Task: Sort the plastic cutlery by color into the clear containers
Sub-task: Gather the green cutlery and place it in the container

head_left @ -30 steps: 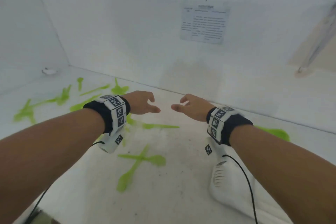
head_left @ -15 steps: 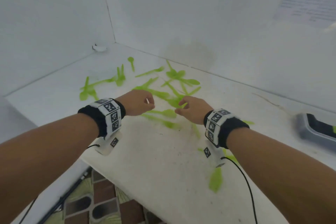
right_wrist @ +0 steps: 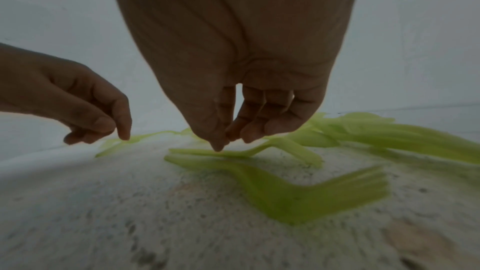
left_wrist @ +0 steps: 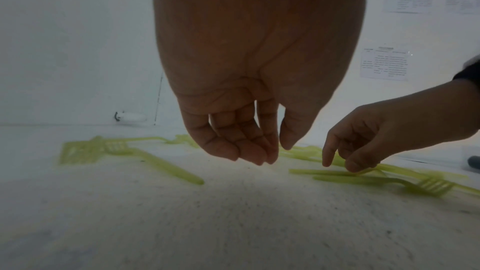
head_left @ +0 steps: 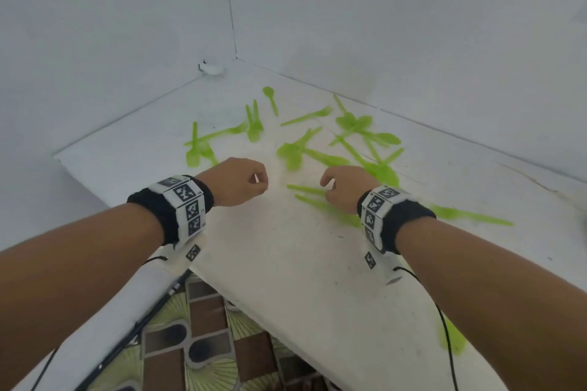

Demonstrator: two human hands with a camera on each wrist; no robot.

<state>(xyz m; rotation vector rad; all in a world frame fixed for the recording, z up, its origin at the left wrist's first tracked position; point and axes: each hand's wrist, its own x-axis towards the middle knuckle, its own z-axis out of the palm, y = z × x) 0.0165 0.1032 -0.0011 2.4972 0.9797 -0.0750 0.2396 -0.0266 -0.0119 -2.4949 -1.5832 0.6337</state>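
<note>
From the head view, I had both forearms stretched over the white table (head_left: 286,263), which sat in a corner between two white walls. My left hand (head_left: 236,182) hung above the table with its fingers loosely curled and nothing in them. My right hand (head_left: 344,187) reached down onto the handle of a green fork (head_left: 306,190) lying just left of it. More green cutlery (head_left: 349,136) lay scattered across the far part of the table, some pieces crossing each other, with a lone green spoon (head_left: 270,98) nearest the corner. A further green piece (head_left: 470,216) lay to the right of my right wrist, and a blurred one (head_left: 452,340) near the table's right edge. Both wrists wore black bands with white marker blocks (head_left: 185,206). Patterned floor tiles (head_left: 203,340) showed below the table's near edge.

In the left wrist view, my left hand (left_wrist: 249,126) dangled empty, its fingertips (left_wrist: 259,157) just above the table. My right hand (left_wrist: 376,141) pressed its thumb and finger onto a fork handle (left_wrist: 337,172). Another fork (left_wrist: 145,157) lay to the left. Printed sheets (left_wrist: 384,64) hung on the far wall.

In the right wrist view, my right hand (right_wrist: 233,126) had its thumb and fingertips pinched together on the thin handle of the fork (right_wrist: 233,152). A second fork (right_wrist: 298,190) lay nearer the camera, blurred.
</note>
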